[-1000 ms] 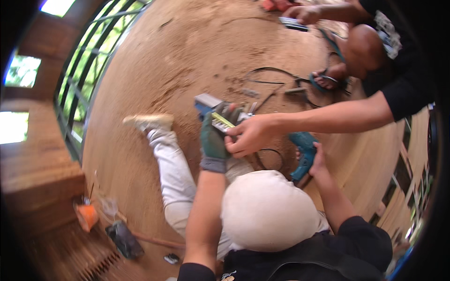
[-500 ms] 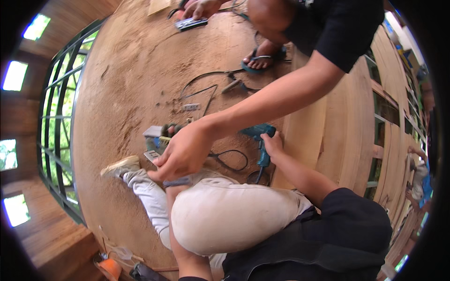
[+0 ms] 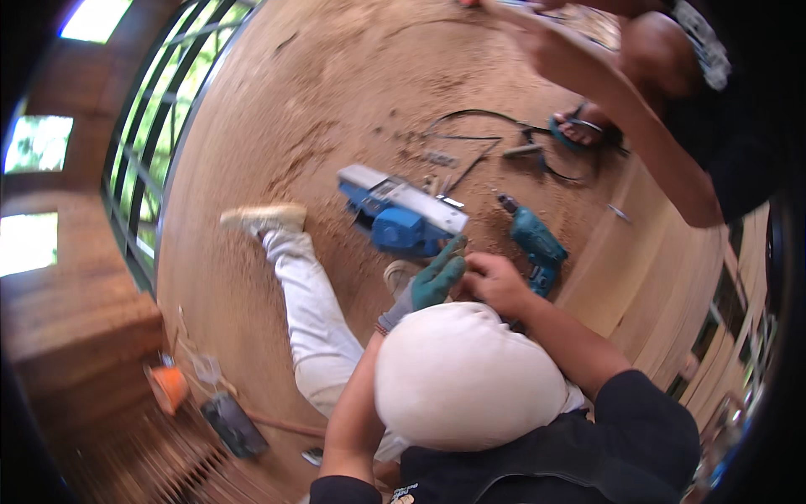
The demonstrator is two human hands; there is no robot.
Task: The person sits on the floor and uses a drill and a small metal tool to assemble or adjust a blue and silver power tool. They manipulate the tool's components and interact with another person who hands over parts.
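My left hand (image 3: 433, 284), in a grey-and-green glove, meets my bare right hand (image 3: 497, 282) just beyond my raised knee. The fingers of both are drawn together; whatever small thing sits between them, if anything, is hidden and blurred. Close ahead of the glove, a blue electric planer (image 3: 398, 232) lies on the sawdust-covered floor with its flat metal sole showing. A teal power drill (image 3: 537, 237) rests beyond my right hand, its chuck pointing away to the left, and nobody holds it.
A co-worker's bare forearm (image 3: 588, 71) reaches across at the upper right, above a sandalled foot (image 3: 579, 128). Black cord (image 3: 474, 112) loops over the sawdust. Wooden boards (image 3: 646, 252) lie to the right. An orange rounded object (image 3: 168, 386) stands at the lower left.
My right hand has let go of the drill and come over to my left hand. The co-worker's hand has withdrawn toward the upper right, uncovering the planer. My view has shifted.
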